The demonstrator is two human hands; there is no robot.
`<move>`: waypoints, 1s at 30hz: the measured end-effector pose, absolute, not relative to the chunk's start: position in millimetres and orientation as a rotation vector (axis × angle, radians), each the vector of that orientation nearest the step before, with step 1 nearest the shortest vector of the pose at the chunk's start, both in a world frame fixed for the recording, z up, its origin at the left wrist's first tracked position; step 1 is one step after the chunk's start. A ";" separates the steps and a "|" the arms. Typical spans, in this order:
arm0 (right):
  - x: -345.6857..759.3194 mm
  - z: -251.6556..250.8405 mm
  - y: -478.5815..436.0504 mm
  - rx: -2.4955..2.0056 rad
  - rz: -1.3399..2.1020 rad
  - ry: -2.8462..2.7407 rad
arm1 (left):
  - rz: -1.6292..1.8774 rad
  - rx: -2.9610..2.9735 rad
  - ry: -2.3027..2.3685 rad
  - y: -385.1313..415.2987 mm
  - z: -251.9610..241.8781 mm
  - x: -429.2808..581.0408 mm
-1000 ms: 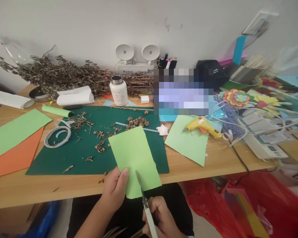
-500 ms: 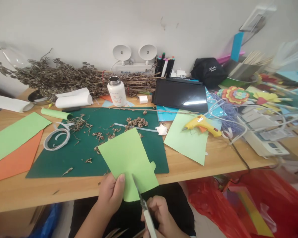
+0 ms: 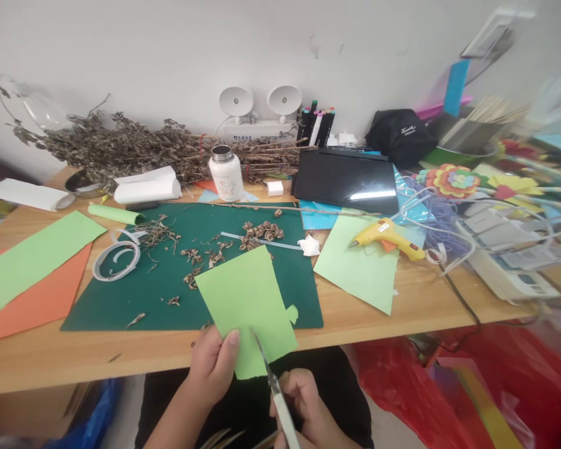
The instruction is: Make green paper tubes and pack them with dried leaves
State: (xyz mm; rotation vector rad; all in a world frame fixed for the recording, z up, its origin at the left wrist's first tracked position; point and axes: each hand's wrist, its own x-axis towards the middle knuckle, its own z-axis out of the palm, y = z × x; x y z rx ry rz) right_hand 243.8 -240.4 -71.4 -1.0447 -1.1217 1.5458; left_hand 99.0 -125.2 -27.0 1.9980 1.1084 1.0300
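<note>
My left hand pinches the lower left edge of a light green paper sheet, thumb on top, holding it over the desk's front edge. My right hand is closed round the white handle of scissors. Their blades reach up into the paper's bottom edge. A small notched tab sticks out on the sheet's right side. The dark green cutting mat lies behind the paper, strewn with dried plant bits.
On the wooden desk are a yellow glue gun on another green sheet, a white bottle, dried branches, a black tablet, green and orange paper at left. Red bags sit below right.
The green sheet has turned and sunk a little lower in my left hand, and a notched tab now shows on its right edge. The scissors stay in the bottom edge.
</note>
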 end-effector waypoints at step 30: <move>237.8 -82.7 -244.0 -1.059 1.406 -1.084 | 0.995 1.916 1.096 -128.8 -32.9 100.1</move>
